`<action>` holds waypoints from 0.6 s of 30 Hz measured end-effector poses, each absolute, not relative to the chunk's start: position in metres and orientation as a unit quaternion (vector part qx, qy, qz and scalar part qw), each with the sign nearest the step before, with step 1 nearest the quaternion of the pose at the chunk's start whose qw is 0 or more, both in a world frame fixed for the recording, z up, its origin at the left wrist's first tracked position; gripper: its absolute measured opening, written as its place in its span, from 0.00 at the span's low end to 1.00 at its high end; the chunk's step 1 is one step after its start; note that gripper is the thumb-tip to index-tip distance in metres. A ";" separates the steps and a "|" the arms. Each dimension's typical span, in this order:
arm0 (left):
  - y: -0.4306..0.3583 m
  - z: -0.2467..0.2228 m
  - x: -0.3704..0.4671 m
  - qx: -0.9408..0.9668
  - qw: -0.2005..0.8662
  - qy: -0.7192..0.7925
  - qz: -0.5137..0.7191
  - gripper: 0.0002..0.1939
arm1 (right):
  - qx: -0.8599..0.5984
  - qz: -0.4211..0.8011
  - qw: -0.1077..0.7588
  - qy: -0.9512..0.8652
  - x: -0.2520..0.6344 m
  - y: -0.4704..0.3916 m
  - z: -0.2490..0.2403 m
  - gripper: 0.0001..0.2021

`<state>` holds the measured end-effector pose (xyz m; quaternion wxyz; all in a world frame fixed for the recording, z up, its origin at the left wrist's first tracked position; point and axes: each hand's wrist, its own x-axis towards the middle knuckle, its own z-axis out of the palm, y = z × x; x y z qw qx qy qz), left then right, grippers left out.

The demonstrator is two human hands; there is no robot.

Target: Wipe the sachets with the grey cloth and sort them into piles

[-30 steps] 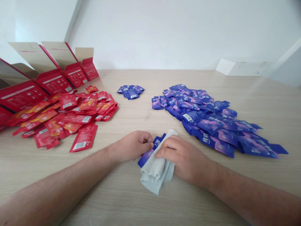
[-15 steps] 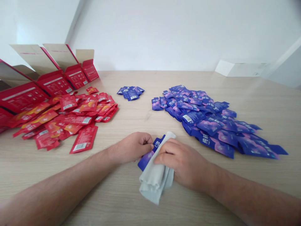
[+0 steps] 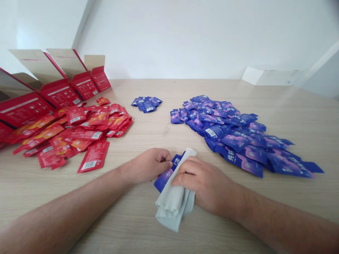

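In the head view, I saw the left hand (image 3: 152, 165) pinching a blue sachet (image 3: 164, 179) by its left edge, between thumb and curled forefinger, I suppose so that it would not slip. The right hand (image 3: 210, 181) had its bent fingers closed on a folded pale cloth (image 3: 172, 199), which covered the sachet's right part, probably to press upon it. So the sachet was between both hands, well apart from the far edge of the table (image 3: 152, 132). A small blue pile (image 3: 147, 104) lay nearer to that edge. The large blue heap (image 3: 238, 132) and the red sachets (image 3: 79, 130) lay on opposite sides, perhaps for keeping colours apart.
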<state>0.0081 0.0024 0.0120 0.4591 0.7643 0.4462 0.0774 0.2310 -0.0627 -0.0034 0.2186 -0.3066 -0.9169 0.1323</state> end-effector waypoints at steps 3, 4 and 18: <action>0.002 0.011 0.008 0.754 0.472 0.452 0.072 0.10 | -0.344 0.134 0.235 -0.899 0.232 -0.061 -0.003 0.10; 0.002 0.011 0.009 0.753 0.473 0.452 0.073 0.10 | -0.344 0.133 0.237 -0.899 0.231 -0.061 -0.003 0.10; 0.003 0.011 0.009 0.759 0.468 0.446 0.076 0.09 | -0.303 0.135 0.239 -0.913 0.230 -0.060 -0.005 0.08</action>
